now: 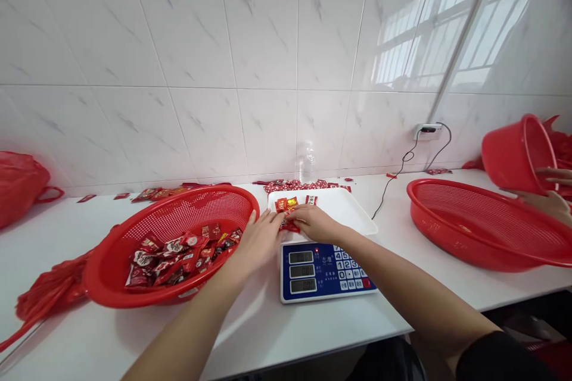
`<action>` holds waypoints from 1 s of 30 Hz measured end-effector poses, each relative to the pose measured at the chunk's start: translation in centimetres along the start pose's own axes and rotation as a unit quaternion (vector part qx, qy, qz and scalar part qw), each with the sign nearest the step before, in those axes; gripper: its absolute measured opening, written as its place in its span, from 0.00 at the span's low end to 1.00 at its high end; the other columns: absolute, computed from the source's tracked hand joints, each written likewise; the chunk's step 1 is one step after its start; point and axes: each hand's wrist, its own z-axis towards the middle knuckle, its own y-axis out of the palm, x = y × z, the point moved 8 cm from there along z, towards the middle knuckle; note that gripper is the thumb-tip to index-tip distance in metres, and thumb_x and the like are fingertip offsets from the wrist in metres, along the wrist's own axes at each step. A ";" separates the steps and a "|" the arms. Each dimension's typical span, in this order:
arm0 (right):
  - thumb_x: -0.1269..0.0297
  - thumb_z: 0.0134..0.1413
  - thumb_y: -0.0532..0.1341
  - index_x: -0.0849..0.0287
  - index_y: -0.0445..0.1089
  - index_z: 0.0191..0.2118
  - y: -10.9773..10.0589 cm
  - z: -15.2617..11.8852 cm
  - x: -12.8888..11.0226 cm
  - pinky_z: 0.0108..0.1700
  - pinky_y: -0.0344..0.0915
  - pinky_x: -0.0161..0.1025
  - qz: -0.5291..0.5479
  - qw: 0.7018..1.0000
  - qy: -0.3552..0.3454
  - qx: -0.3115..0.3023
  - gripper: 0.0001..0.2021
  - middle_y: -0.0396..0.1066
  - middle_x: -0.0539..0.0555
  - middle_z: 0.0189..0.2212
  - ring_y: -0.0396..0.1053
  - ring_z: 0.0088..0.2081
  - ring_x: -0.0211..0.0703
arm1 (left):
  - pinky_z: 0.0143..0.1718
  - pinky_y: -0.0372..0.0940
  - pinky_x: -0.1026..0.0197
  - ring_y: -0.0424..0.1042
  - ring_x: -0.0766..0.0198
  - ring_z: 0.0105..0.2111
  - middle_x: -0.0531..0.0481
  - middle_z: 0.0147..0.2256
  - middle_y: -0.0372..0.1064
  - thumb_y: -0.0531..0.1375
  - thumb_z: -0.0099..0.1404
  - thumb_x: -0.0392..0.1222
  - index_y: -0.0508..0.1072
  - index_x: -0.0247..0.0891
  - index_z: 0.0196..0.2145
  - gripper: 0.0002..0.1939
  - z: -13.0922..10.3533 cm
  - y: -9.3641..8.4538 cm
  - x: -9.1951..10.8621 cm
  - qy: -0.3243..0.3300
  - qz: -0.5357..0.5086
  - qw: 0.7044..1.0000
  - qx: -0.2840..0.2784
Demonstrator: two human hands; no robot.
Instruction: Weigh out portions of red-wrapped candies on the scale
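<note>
Several small red snack packets (286,205) lie near the left side of the white scale pan (348,209), one with a yellow patch. My left hand (263,231) reaches over the pan's left edge, fingers stretched out and fingertips at the packets. From the right, my right hand (316,223) curls its fingers onto the same packets, partly hiding them. Another packet (311,200) lies behind my right hand on the pan. Below the pan, the scale's blue keypad panel (328,272) faces me. A red perforated basket (179,296) holding many wrapped packets (179,256) stands left of my left hand.
A second red basket (473,256) stands at right. Beyond it, another person's hand (554,178) holds a tilted red tub (513,152). A clear bottle (307,164) stands by the wall; a black cable (388,190) runs to the socket (428,131). Red bags (22,184) lie left.
</note>
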 end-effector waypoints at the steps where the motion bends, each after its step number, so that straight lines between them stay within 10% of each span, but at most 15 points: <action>1: 0.73 0.61 0.54 0.56 0.73 0.48 -0.1 0.1 0.6 0.52 0.63 0.41 -0.001 1.000 0.011 0.006 0.14 0.74 0.53 0.44 0.68 0.48 0.42 | 0.57 0.53 0.39 0.66 0.49 0.54 0.40 0.51 0.71 0.53 0.68 0.41 0.71 0.39 0.51 0.16 0.0 0.3 0.3 0.001 -0.010 1.000 0.012; 10: 0.77 0.55 0.55 0.53 0.71 0.53 1.3 1.8 4.4 0.60 0.56 0.52 -0.017 0.998 0.041 -0.040 0.21 0.67 0.52 0.55 0.57 0.61 0.54 | 0.61 0.52 0.43 0.69 0.56 0.51 0.47 0.46 0.74 0.52 0.70 0.44 0.74 0.40 0.45 0.13 -2.7 0.5 1.4 0.052 -0.066 0.984 0.157; 24: 0.68 0.60 0.56 0.56 0.73 0.50 -2.4 -2.5 7.4 0.53 0.64 0.49 -0.021 0.990 0.125 -0.059 0.15 0.73 0.57 0.48 0.69 0.51 0.50 | 0.63 0.45 0.36 0.51 0.49 0.64 0.45 0.61 0.59 0.51 0.68 0.55 0.64 0.45 0.60 0.26 -2.6 3.9 0.6 0.075 -0.090 0.991 0.063; 30: 0.61 0.63 0.55 0.49 0.66 0.56 -6.0 -6.6 10.0 0.57 0.61 0.41 -0.059 0.978 0.200 -0.011 0.17 0.67 0.51 0.55 0.64 0.56 0.42 | 0.64 0.45 0.40 0.56 0.53 0.62 0.45 0.59 0.62 0.52 0.69 0.51 0.68 0.42 0.55 0.21 -2.5 2.8 0.9 0.088 -0.110 0.984 0.107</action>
